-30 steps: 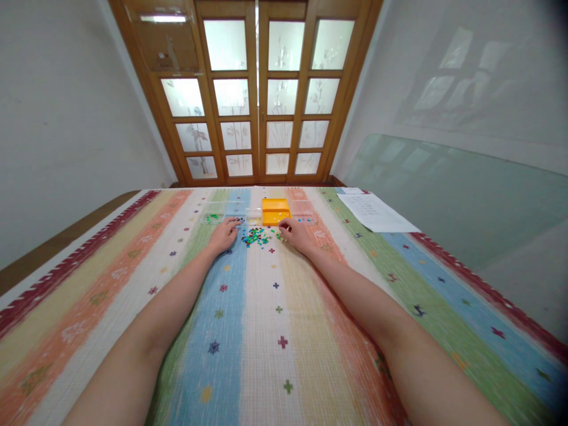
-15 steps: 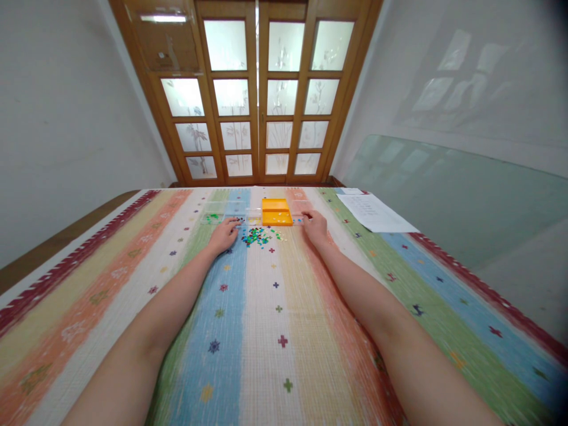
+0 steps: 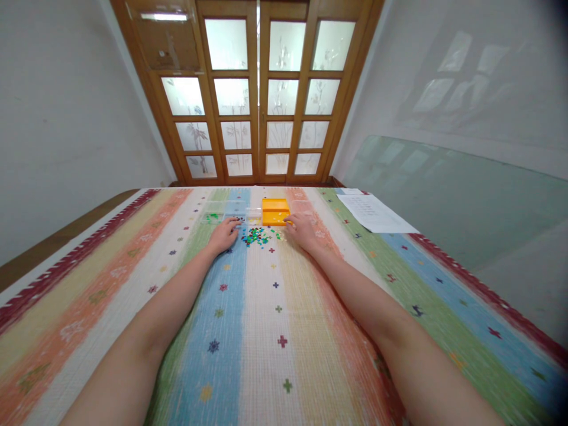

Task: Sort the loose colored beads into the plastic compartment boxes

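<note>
A pile of small, shiny, multicoloured pieces (image 3: 255, 237) lies on the tablecloth, mostly green and blue. Behind it stands an orange box (image 3: 276, 205) with its lid up and a few pale bits inside. Left of that are clear plastic boxes (image 3: 213, 207); one holds green pieces, another dark ones. My left hand (image 3: 224, 235) rests at the front of the box with dark pieces, its fingers loosely stretched and nothing visible in them. At the orange box's front right corner is my right hand (image 3: 303, 229), fingers extended and slightly apart, with no piece visible between them.
Another clear box (image 3: 303, 207) stands right of the orange one, partly behind my right hand. Printed white paper (image 3: 377, 214) lies at the table's right edge. A striped tablecloth (image 3: 261, 331) covers the table. Wooden glazed doors (image 3: 261, 118) stand beyond it.
My right hand has moved left, from the clear box at the right to the orange box's front right corner. My left hand has stayed almost still.
</note>
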Motion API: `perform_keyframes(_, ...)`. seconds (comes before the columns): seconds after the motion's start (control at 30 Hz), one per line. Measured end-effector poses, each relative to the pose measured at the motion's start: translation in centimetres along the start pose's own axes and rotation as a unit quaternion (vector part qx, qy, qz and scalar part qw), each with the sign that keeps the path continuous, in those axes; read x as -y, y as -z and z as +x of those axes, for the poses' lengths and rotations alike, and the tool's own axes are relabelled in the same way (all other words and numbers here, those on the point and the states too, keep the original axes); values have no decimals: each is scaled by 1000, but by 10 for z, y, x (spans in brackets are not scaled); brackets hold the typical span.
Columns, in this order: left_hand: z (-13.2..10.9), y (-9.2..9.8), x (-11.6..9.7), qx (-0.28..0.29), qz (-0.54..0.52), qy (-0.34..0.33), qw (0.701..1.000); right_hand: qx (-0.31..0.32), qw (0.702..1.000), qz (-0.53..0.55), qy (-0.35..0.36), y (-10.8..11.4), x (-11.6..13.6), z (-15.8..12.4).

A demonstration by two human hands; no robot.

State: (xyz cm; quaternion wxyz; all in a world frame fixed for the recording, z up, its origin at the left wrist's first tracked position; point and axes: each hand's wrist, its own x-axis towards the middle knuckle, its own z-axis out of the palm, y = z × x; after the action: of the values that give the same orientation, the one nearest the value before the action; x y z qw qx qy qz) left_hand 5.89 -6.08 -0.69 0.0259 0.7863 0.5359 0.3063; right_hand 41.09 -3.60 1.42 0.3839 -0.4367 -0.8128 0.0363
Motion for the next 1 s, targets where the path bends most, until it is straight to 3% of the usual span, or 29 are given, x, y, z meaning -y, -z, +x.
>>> perform_keyframes(0.07, 0, -1, 1, -1, 1, -1, 1000, 67, 994, 21, 80, -7, 19, -3)
perform_keyframes(0.17, 0, -1, 1, -3, 2, -2, 1000, 115, 984, 19, 135, -21, 43, -9)
perform_keyframes(0.4, 0, -3, 0, -10, 3, -11, 1000, 187, 970, -34, 154, -38, 62, -16)
perform_keyframes(0.57, 0, -3, -1, -8, 6, -11, 1000, 194, 968, -35, 154, -36, 60, -16)
perform_keyframes(1.0, 0, -1, -3, -1, 17, -13, 1000, 135, 964, 33, 225, -32, 61, -13)
